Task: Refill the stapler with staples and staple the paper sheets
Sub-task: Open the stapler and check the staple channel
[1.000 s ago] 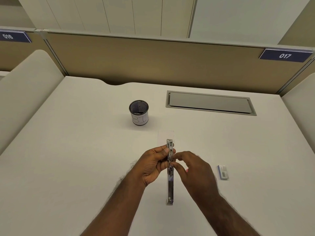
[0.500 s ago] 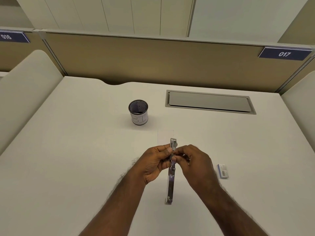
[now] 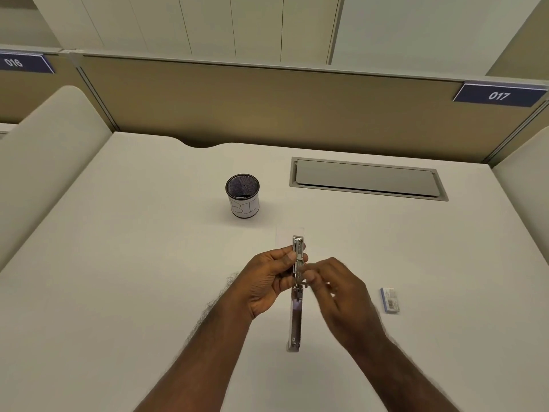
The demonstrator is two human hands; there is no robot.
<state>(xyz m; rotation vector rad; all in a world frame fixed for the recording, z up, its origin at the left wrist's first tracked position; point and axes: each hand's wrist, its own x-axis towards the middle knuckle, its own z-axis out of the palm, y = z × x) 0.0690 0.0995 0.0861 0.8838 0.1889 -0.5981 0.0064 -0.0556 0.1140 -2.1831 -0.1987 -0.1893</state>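
Head view showed the stapler (image 3: 297, 292) at the lower centre of the frame, swung open into one long metal strip running up and down. The left hand (image 3: 267, 281) gripped its upper half, thumb and curled fingers pinching the metal from the left side. The right hand (image 3: 341, 295) sat just right of the strip, its curled fingertips (image 3: 312, 276) touching the stapler's middle; motion blur hid whether they held any staples. A faint sheet of paper (image 3: 289, 233) lay on the white surface (image 3: 118, 292) just above the stapler's top end. A small staple box (image 3: 389, 300) lay on the surface to the right of the right hand, apart from it. A mesh pen cup (image 3: 242, 195) stood upright above and left of the hands.
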